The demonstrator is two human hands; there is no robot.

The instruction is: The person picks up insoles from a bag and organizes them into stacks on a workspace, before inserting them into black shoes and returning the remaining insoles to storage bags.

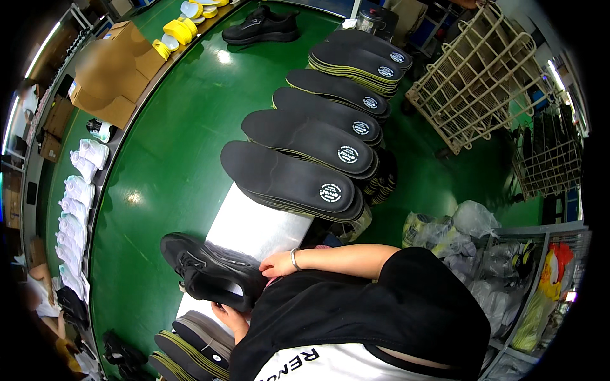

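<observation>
A black sneaker [203, 267] lies over a shiny light-coloured board, its toe to the left and its collar facing me. My left hand [232, 319] has its fingers curled on the collar edge. At the heel side, my right hand [278, 264], with a bracelet on the wrist, is closed with bent fingertips close against the shoe; a thin pinkish-red piece shows just below it, and what the fingers grip is hidden. The light board [254, 219] runs under stacked black insoles [289, 174]. More insoles [197, 336], grey and black with yellow-green edges, are stacked near my left hand.
Further insole stacks [356, 60] line the green table's [152, 159] right edge. Another black sneaker [260, 26] sits at the far end. White shoes [75, 216] stand in a row beyond the left edge. A wire cart [476, 76] and a rack of bagged goods [508, 292] are on the right.
</observation>
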